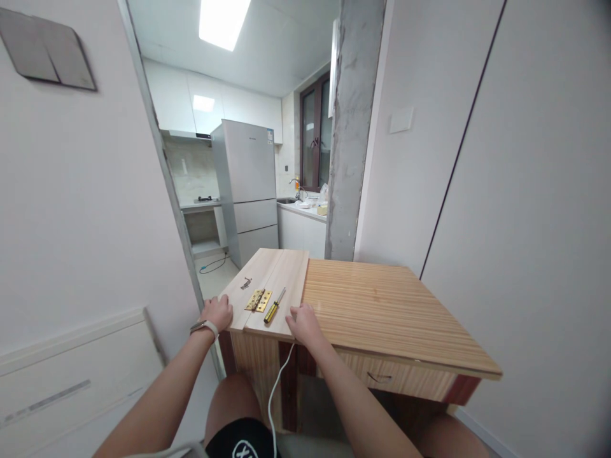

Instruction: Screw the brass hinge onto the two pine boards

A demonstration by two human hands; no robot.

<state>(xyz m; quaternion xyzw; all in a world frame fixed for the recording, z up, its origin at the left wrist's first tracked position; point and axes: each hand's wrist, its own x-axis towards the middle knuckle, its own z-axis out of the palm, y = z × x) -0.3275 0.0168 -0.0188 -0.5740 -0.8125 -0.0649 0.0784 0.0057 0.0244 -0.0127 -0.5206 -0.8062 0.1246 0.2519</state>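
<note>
Two pale wooden boards [281,267] lie side by side on the left part of a striped wooden table [391,312]. My left hand [217,312] rests on the near left edge of the left board, fingers curled over it. My right hand [302,322] lies on the near right corner of the right board, fingers bent down onto the wood. Between my hands lie a brass hinge [258,300] and a yellow-and-black screwdriver [274,306]. A small metal piece [245,283] sits farther back on the left board.
The table has a drawer [382,376] in its front. A white cable [277,388] hangs down between my knees. A white wall panel stands at the left; behind the boards a doorway opens to a kitchen with a grey fridge [248,187] and a concrete pillar [351,127].
</note>
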